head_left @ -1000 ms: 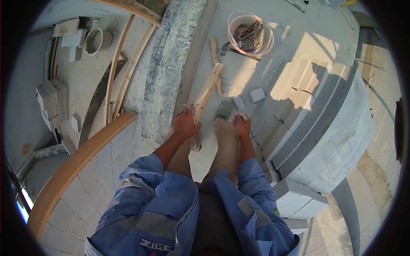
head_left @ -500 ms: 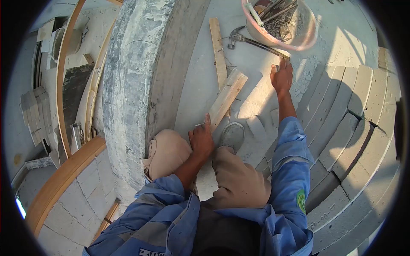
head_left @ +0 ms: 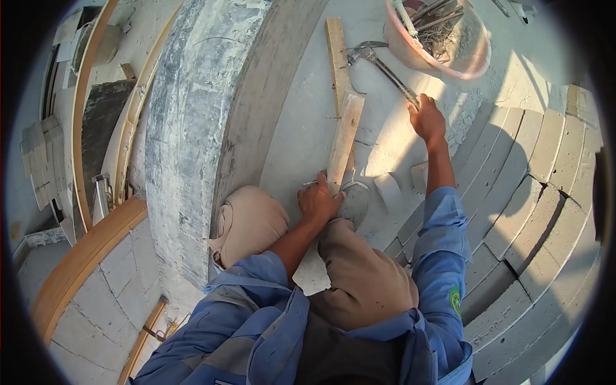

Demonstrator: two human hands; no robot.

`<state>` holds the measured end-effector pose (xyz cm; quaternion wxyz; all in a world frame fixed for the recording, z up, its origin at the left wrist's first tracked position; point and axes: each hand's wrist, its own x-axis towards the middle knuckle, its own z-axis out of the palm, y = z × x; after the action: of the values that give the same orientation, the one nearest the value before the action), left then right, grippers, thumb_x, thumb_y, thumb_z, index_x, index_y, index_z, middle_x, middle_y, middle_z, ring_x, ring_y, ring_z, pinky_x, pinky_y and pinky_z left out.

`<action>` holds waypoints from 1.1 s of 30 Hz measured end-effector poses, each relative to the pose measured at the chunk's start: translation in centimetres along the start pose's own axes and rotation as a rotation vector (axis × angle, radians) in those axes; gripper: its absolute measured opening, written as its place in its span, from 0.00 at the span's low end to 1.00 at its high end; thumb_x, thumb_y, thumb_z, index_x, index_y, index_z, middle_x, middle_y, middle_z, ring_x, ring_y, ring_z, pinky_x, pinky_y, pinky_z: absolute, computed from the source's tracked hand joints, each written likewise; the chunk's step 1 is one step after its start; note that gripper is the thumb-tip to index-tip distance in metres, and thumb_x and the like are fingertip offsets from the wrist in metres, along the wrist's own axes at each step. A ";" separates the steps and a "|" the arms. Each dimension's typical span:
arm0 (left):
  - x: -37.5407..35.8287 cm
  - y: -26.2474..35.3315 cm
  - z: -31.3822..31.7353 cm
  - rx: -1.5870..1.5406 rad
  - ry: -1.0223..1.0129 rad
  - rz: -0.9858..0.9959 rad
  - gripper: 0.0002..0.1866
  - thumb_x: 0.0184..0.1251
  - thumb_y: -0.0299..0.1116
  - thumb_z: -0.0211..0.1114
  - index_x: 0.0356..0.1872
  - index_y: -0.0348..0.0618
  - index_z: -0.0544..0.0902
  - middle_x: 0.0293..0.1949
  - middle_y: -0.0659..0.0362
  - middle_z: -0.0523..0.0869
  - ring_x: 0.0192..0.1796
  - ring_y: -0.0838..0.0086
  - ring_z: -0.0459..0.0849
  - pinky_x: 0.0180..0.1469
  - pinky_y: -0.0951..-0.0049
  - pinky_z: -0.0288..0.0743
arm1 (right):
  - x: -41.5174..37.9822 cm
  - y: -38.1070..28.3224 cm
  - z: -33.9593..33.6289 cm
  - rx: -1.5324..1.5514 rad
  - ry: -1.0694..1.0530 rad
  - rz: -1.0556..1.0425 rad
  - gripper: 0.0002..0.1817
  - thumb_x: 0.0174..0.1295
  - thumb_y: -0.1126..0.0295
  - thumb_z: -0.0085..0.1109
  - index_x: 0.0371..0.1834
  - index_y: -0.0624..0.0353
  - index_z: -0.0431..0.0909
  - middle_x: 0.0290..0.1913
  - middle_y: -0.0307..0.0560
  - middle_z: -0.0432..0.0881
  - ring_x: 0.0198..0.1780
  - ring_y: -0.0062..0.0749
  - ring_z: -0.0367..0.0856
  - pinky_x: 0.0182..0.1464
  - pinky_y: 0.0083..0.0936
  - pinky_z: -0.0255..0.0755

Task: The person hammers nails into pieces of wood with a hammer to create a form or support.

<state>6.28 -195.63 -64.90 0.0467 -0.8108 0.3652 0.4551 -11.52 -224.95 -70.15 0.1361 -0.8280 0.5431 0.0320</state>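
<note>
My right hand [head_left: 428, 120] is closed around the handle end of a claw hammer [head_left: 393, 78]. The hammer's head points up and left, overlapping the edge of a long wooden strip [head_left: 336, 58] on the floor. My left hand [head_left: 319, 200] grips the near end of a short wooden block [head_left: 347, 131], just above my shoe [head_left: 353, 204]. A thin white stick [head_left: 309, 183] pokes out from between the left fingers. The block's far end overlaps the long strip, and thin nails stick out beside them.
A pinkish tub [head_left: 443, 61] with scrap sticks and wire stands beyond the hammer. Stacked grey blocks [head_left: 507, 192] line the right side. A tall, paint-smeared panel [head_left: 192, 128] rises at my left, near my knee. Small block pieces [head_left: 387, 191] lie by my shoe.
My right hand has closed on the hammer's handle, and the hammer has swung to a steeper angle. My left hand has moved onto the block's near end, and the block has turned more upright in view.
</note>
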 end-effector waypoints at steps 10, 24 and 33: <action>-0.5 -1.6 1.6 -0.276 0.119 -0.164 0.41 0.56 0.51 0.72 0.63 0.32 0.67 0.53 0.40 0.83 0.56 0.49 0.83 0.57 0.55 0.77 | -7.7 -7.4 -6.7 0.247 0.062 0.306 0.30 0.62 0.43 0.61 0.49 0.63 0.83 0.37 0.65 0.85 0.43 0.61 0.84 0.47 0.48 0.76; -1.8 -1.9 1.1 -0.080 0.015 -0.031 0.44 0.61 0.46 0.71 0.71 0.33 0.59 0.53 0.43 0.84 0.55 0.51 0.84 0.57 0.53 0.77 | -15.7 -13.6 -18.1 0.631 0.353 0.324 0.18 0.57 0.59 0.75 0.27 0.62 0.79 0.22 0.36 0.78 0.26 0.18 0.70 0.31 0.21 0.67; -2.5 -2.1 1.0 -0.030 -0.108 -0.035 0.44 0.66 0.44 0.65 0.77 0.43 0.50 0.52 0.44 0.84 0.54 0.53 0.85 0.55 0.54 0.78 | -15.0 -16.7 -12.1 1.399 0.110 0.014 0.24 0.73 0.53 0.55 0.21 0.57 0.68 0.22 0.38 0.71 0.25 0.22 0.71 0.29 0.22 0.66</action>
<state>6.11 -192.27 -64.08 0.0622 -0.7917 0.3413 0.5028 -3.59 -208.49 -52.31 0.6092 -0.5427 0.4475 -0.3661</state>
